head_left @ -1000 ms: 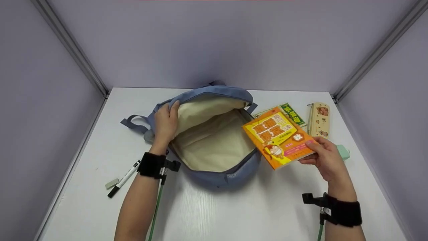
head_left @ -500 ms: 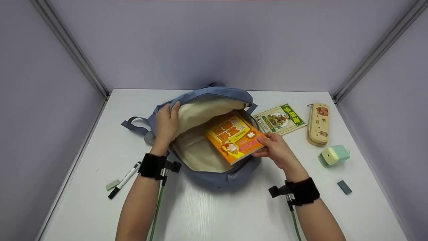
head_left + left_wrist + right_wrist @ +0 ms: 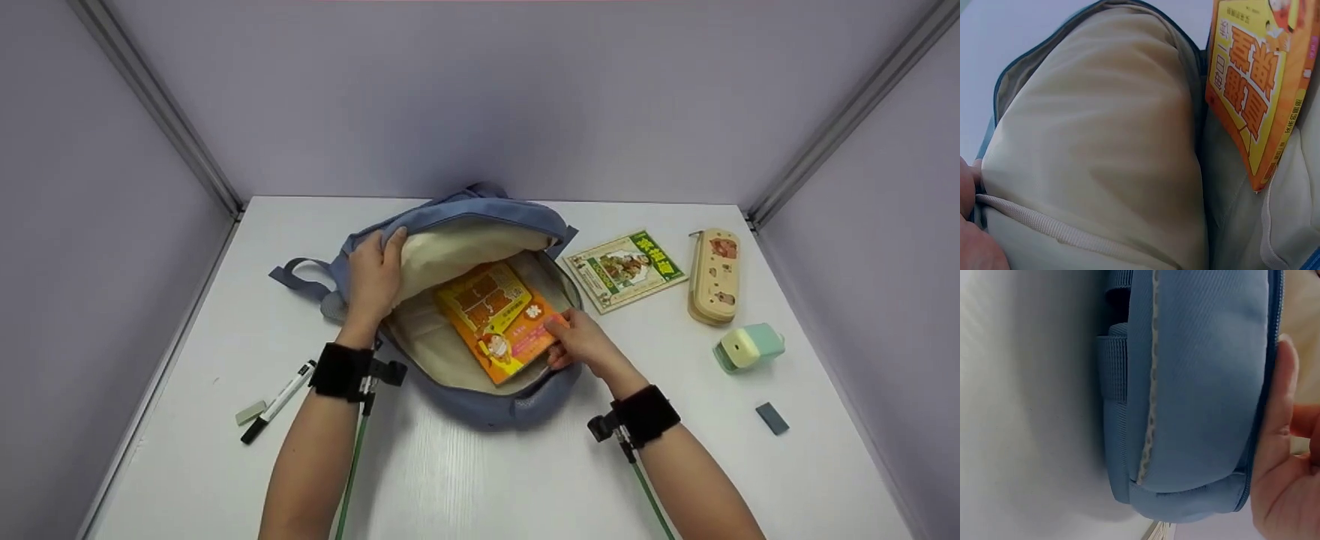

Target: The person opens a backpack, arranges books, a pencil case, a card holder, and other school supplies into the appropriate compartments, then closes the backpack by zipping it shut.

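A blue backpack (image 3: pixel 457 409) with a cream lining lies unzipped, its mouth facing the person. My left hand (image 3: pixel 373 277) grips the edge of its raised flap (image 3: pixel 480 247); in the left wrist view, fingertips (image 3: pixel 977 242) show at that edge. Inside the opening is an orange-and-yellow book (image 3: pixel 491 315), cover up. My right hand (image 3: pixel 581 341) pinches the book's lower right corner, thumb on the cover, at the bag's right rim. The right wrist view shows this hand (image 3: pixel 1289 478) against the zipper edge, with the book out of sight there.
Right of the bag lie a green-and-cream booklet (image 3: pixel 626 270), a beige pencil case (image 3: pixel 714 277), a mint-and-yellow pencil sharpener (image 3: pixel 748 347) and a dark eraser (image 3: pixel 772 418). A black-and-white marker (image 3: pixel 277 401) and a grey-green eraser (image 3: pixel 250 413) lie at left. Walls enclose the white table (image 3: pixel 465 487).
My right hand has carried the orange book leftward from beside the backpack and down into its opening. My left hand has kept holding the flap in nearly the same place.
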Tool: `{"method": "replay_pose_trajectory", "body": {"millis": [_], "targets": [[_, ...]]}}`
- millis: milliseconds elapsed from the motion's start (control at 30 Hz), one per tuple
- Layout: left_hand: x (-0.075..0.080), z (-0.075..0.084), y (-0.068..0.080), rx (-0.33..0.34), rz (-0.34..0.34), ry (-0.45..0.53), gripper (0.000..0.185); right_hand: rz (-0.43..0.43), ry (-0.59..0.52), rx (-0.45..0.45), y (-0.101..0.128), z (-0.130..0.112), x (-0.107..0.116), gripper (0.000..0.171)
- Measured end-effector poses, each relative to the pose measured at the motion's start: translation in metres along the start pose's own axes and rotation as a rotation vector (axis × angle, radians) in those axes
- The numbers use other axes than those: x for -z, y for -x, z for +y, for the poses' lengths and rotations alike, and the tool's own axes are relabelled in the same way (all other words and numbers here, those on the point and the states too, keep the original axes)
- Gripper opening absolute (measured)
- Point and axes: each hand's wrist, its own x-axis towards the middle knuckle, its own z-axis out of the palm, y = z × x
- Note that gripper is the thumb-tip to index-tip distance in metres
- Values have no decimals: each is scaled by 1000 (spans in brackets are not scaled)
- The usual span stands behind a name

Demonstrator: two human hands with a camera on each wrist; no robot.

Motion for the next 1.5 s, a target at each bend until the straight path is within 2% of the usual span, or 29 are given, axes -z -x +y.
{"method": "replay_pose_trajectory", "body": {"millis": [200,500,733,833,1000,1100,1167,1267,1400,1500], "targets": [[0,0,-1,-11,-9,8,44,-1,-48,-20,-4,-10,1,40],[0,0,1,-29,-10,23,44,76,167,78,-22,-25,-10,34],[-1,0,2,-32,3,6,45,159,223,151,-39,-28,-16,26],[-1,-1,2,-38,2,7,45,212,286,186,-44,-29,-19,20],[-2,-3,2,-39,0,13,45,302,418,298,-48,-28,-25,12],[-2,-3,2,-34,4,12,44,285,523,374,-48,-28,-26,13],[-2,-4,2,-31,6,10,45,240,569,395,-46,-28,-24,17],[-1,-5,2,-33,2,11,44,174,550,365,-40,-31,-17,23],[-1,-6,2,-35,6,10,43,229,530,335,-31,-34,-2,24],[-1,-7,2,-36,13,15,43,286,522,349,-27,-33,13,24]]}}
